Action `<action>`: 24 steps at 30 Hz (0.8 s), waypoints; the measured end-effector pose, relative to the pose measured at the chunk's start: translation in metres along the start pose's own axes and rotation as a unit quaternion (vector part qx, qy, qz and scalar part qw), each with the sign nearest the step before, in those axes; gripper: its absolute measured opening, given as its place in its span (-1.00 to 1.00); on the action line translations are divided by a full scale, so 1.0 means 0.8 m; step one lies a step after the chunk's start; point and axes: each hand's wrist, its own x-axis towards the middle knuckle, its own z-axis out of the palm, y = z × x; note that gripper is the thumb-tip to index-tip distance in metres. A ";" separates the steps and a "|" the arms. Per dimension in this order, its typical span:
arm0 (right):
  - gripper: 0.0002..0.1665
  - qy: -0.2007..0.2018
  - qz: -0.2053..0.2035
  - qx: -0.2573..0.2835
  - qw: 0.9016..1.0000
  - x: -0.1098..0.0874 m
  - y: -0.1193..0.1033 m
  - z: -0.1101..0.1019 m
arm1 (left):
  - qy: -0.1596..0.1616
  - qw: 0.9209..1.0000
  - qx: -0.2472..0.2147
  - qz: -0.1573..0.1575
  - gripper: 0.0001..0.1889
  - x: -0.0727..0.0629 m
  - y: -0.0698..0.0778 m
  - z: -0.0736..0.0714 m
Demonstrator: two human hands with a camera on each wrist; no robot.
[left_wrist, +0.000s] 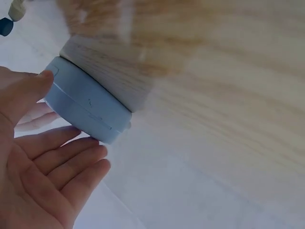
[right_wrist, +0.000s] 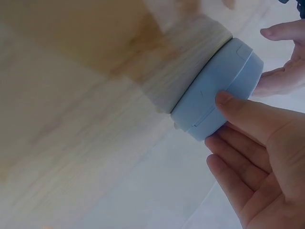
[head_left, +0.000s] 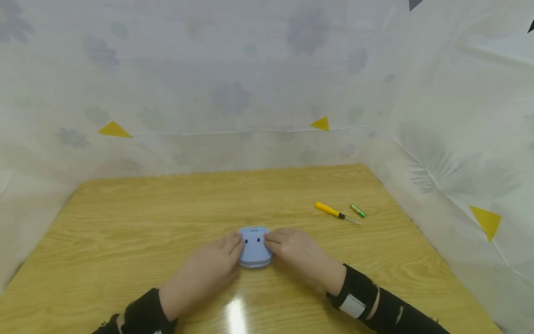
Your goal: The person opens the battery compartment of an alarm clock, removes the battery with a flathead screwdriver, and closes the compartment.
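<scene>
A light blue rounded case (head_left: 255,254) with two small black dots on its top rests on the wooden table. My left hand (head_left: 210,264) holds its left side, thumb against the side wall and fingertips at the top edge, as the left wrist view shows. On the opposite side my right hand (head_left: 298,250) grips it the same way; the thumb (right_wrist: 226,100) presses the side wall and the fingers reach over the top. A seam runs around the case's side in both wrist views. Its underside is hidden against the table.
A screwdriver (head_left: 329,209) with a yellow handle lies to the right, beyond my right hand. Beside it is a small green battery (head_left: 358,210). Pale patterned sheeting (head_left: 233,93) with yellow triangular patches hangs behind the table (head_left: 167,204) and along its sides.
</scene>
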 end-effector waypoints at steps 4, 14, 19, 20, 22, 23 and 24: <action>-0.58 -0.001 -0.002 -0.004 1.000 0.001 -0.001 -0.001 | -0.036 0.999 -0.008 -0.009 -0.51 0.000 0.005 -0.002; -0.59 -0.003 -0.012 -0.015 1.000 0.002 -0.001 -0.002 | -0.046 0.998 0.027 0.015 -0.44 0.013 0.003 0.001; -0.58 0.000 -0.014 -0.018 1.000 0.001 -0.001 -0.001 | -0.007 0.999 0.034 0.021 -0.53 0.020 0.000 0.007; -0.57 0.001 -0.014 -0.019 1.000 0.001 -0.001 0.000 | 0.001 1.000 0.026 0.017 -0.54 0.021 -0.001 0.008; -0.55 0.003 -0.013 -0.017 1.000 0.001 -0.001 0.000 | 0.012 1.000 0.009 0.011 -0.57 0.023 -0.002 0.009; -0.54 0.005 -0.012 -0.014 1.000 0.001 -0.001 0.001 | 0.016 1.000 0.007 0.010 -0.60 0.023 -0.002 0.008; -0.53 0.006 -0.010 -0.012 1.000 0.001 0.000 0.001 | 0.017 1.000 0.008 0.011 -0.63 0.024 -0.002 0.008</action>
